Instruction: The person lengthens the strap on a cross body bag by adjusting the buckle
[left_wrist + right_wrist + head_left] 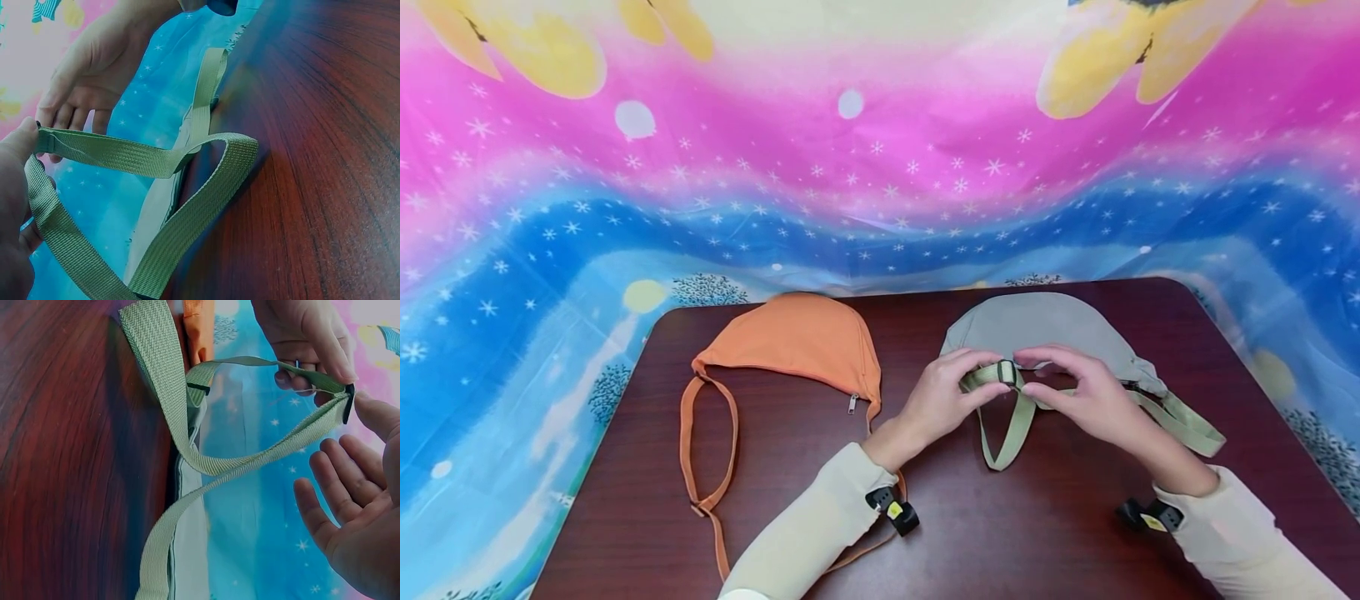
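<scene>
A grey waist bag (1037, 323) lies at the back right of the table, its light green webbing strap (1016, 432) raised toward me. My left hand (934, 398) pinches that strap beside a small black slider buckle (1006, 372). On the other side of the buckle is my right hand (1092, 398). Its thumb tip comes right up to the buckle in the right wrist view, while its fingers (340, 481) spread apart with nothing gripped. Loops of the strap (200, 219) hang below both hands in the left wrist view.
An orange waist bag (797, 340) lies at the left of the dark wood table (617, 492), its long strap (687, 433) trailing toward the front edge under my left sleeve. A printed cloth (850, 183) hangs behind the table.
</scene>
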The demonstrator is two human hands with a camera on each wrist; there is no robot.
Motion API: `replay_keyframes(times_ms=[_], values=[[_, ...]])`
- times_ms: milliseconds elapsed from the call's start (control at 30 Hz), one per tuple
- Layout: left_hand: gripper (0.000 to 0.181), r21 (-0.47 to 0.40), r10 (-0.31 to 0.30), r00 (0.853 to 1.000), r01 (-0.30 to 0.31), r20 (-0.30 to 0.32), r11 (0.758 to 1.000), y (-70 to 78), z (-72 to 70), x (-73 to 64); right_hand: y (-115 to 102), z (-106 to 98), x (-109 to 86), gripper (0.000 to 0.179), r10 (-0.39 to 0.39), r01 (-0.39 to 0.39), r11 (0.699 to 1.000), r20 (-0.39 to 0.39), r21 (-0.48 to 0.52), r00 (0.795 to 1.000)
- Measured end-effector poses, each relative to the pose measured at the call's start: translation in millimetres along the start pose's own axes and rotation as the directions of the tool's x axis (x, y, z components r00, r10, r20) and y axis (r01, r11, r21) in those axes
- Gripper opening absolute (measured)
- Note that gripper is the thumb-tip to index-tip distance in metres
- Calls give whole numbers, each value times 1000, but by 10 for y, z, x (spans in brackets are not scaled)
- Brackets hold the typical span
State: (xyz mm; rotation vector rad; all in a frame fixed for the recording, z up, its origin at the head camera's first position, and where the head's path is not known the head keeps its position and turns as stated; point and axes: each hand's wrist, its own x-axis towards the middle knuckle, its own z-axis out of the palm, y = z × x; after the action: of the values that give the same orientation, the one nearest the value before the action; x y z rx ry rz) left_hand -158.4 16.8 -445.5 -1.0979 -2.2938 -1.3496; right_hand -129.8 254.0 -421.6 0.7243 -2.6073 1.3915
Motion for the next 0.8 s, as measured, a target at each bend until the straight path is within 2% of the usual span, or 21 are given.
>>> replay_keyframes(times_ms=[433,800], values=[[36,-9,-10,1000,10,-11,1000,7,6,-13,-9,95,43,36,-5,7,999,-31,52,1000],[43,-2,-25,1000,26,6,1000,-49,-7,-35,-2,133,55,34,-34,28,998,-106,-63,994]])
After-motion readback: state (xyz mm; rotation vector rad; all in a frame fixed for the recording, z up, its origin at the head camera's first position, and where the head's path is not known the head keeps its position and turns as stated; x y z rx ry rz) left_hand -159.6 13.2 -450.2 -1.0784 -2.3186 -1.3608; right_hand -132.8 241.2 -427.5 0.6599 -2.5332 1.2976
